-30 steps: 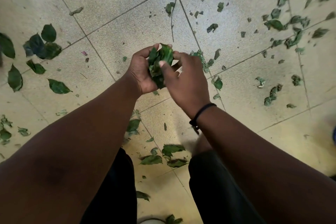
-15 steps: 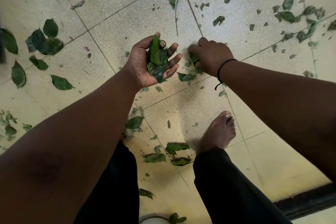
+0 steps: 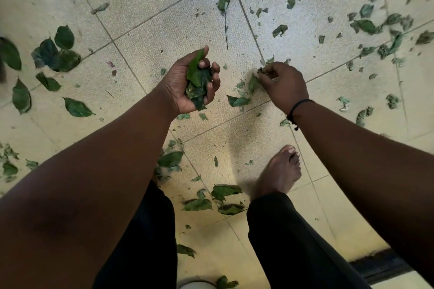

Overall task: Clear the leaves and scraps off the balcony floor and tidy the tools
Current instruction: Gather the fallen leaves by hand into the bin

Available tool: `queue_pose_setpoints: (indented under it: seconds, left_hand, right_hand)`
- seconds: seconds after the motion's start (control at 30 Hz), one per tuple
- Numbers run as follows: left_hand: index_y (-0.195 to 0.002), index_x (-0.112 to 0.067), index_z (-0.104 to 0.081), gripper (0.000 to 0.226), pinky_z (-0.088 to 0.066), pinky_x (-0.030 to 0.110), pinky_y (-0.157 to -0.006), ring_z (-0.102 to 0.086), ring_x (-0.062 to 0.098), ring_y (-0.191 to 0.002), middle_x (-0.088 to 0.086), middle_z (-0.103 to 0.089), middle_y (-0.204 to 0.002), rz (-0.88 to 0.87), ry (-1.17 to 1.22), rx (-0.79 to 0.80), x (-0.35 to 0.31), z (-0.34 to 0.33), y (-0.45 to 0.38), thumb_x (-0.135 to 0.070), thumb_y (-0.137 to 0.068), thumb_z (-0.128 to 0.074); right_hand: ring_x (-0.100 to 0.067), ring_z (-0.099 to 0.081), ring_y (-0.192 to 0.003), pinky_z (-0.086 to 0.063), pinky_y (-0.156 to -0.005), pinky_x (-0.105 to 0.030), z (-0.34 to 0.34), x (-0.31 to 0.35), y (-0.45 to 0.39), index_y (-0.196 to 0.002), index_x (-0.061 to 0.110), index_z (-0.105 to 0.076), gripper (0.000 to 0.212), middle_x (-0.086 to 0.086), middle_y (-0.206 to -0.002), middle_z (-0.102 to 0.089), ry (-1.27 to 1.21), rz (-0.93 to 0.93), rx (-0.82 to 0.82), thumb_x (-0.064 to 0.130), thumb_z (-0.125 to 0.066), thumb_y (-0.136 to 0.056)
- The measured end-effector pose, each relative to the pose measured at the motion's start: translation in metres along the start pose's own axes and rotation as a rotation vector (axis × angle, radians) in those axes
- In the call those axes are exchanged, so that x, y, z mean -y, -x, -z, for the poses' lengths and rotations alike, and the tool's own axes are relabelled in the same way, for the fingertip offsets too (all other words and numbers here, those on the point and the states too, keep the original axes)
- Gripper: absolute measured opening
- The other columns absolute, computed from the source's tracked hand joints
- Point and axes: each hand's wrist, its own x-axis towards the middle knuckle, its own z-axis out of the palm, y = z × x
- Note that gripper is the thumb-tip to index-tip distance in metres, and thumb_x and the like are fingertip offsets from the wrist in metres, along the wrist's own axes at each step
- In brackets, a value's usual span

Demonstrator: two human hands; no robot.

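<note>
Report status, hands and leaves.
Left hand grips a bunch of leaves. Right hand pinches a leaf at the floor. Many leaves still scattered.

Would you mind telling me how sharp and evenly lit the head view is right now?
Head view: the left hand gripping leaves and the right hand are fairly sharp; leaves at the far right edge smear with blur; tile lines bow from wide-angle distortion; a soft shadow falls on the floor between the arms; no harsh glare.
</note>
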Motion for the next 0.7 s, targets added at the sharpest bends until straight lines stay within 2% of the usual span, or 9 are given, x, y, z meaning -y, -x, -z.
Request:
queue_pose_setpoints:
  seconds: [0.1, 0.2, 0.27, 0.33, 0.4, 0.5, 0.57, 0.63, 0.7]
  left_hand:
    - [-0.055, -0.021, -0.052, 0.051, -0.048, 0.018, -0.052, -0.06, 0.01, -0.073, -0.008, -0.058, -0.079, -0.025, -0.003, -0.039, 0.002, 0.005, 0.002, -0.054, -0.094, -0.053]
    - [-0.057, -0.021, -0.052, 0.052, -0.053, 0.023, -0.052, -0.064, 0.014, -0.078, -0.008, -0.063, -0.08, -0.065, -0.012, -0.105, 0.005, 0.008, 0.005, -0.061, -0.09, -0.053]
    - [-0.058, -0.022, -0.05, 0.048, -0.052, 0.022, -0.05, -0.065, 0.013, -0.076, -0.008, -0.063, -0.079, -0.078, -0.012, -0.121, 0.005, 0.012, 0.005, -0.064, -0.083, -0.056]
    - [-0.058, -0.024, -0.048, 0.045, -0.048, 0.018, -0.047, -0.061, 0.009, -0.065, -0.01, -0.061, -0.073, -0.075, -0.009, -0.108, 0.004, 0.016, 0.007, -0.064, -0.069, -0.062]
    - [-0.057, -0.025, -0.047, 0.043, -0.04, 0.013, -0.043, -0.052, 0.002, -0.051, -0.012, -0.056, -0.062, -0.049, -0.008, -0.077, 0.002, 0.021, 0.008, -0.062, -0.06, -0.068]
    - [-0.059, -0.024, -0.048, 0.047, -0.032, 0.01, -0.039, -0.041, -0.001, -0.041, -0.012, -0.048, -0.05, -0.009, -0.005, 0.014, -0.002, 0.032, 0.012, -0.057, -0.051, -0.081]
    - [-0.062, -0.024, -0.049, 0.048, -0.031, 0.01, -0.039, -0.039, -0.001, -0.04, -0.011, -0.044, -0.047, 0.006, -0.009, 0.057, -0.006, 0.039, 0.015, -0.055, -0.051, -0.084]
    - [-0.066, -0.023, -0.052, 0.043, -0.029, 0.01, -0.038, -0.038, -0.001, -0.039, -0.011, -0.042, -0.045, 0.003, -0.014, 0.066, -0.009, 0.044, 0.019, -0.061, -0.061, -0.073]
    - [-0.07, -0.023, -0.055, 0.047, -0.026, 0.01, -0.039, -0.036, -0.001, -0.038, -0.011, -0.041, -0.043, -0.007, -0.009, 0.047, -0.012, 0.048, 0.023, -0.07, -0.071, -0.056]
  right_hand:
    - [-0.011, -0.057, -0.063, -0.053, -0.065, -0.034, -0.009, 0.011, 0.008, -0.075, 0.023, -0.064, 0.013, 0.007, -0.065, -0.06, -0.277, -0.068, -0.061, 0.028, -0.066, -0.087]
    - [-0.014, -0.054, -0.06, -0.054, -0.065, -0.036, -0.012, 0.018, 0.012, -0.073, 0.014, -0.065, 0.019, -0.001, -0.064, -0.061, -0.362, -0.118, -0.143, 0.027, -0.065, -0.086]
    - [-0.013, -0.054, -0.06, -0.05, -0.063, -0.034, -0.014, 0.017, 0.012, -0.076, 0.008, -0.066, 0.022, -0.001, -0.065, -0.061, -0.326, -0.143, -0.143, 0.027, -0.064, -0.087]
    - [-0.011, -0.056, -0.065, -0.045, -0.064, -0.025, -0.018, 0.018, 0.011, -0.08, 0.015, -0.066, 0.015, 0.003, -0.069, -0.062, -0.204, -0.146, -0.098, 0.028, -0.064, -0.088]
    - [-0.011, -0.056, -0.067, -0.04, -0.06, -0.022, -0.022, 0.025, 0.009, -0.081, 0.019, -0.066, 0.011, 0.005, -0.071, -0.061, -0.1, -0.103, 0.006, 0.027, -0.065, -0.088]
    - [-0.02, -0.058, -0.073, -0.033, -0.054, -0.025, -0.036, 0.033, -0.003, -0.075, 0.013, -0.068, 0.013, -0.004, -0.074, -0.061, 0.073, -0.036, 0.204, 0.02, -0.066, -0.087]
    - [-0.029, -0.061, -0.083, -0.037, -0.058, -0.024, -0.046, 0.034, -0.013, -0.086, 0.009, -0.068, 0.009, -0.013, -0.091, -0.063, 0.217, -0.03, 0.23, 0.018, -0.066, -0.086]
    - [-0.035, -0.059, -0.093, -0.046, -0.071, -0.033, -0.053, 0.035, -0.018, -0.113, 0.01, -0.058, 0.027, -0.016, -0.113, -0.055, 0.331, 0.0, 0.215, 0.015, -0.063, -0.087]
    - [-0.038, -0.057, -0.091, -0.049, -0.075, -0.042, -0.055, 0.037, -0.018, -0.128, 0.009, -0.041, 0.045, -0.017, -0.121, -0.046, 0.389, 0.053, 0.211, 0.013, -0.061, -0.088]
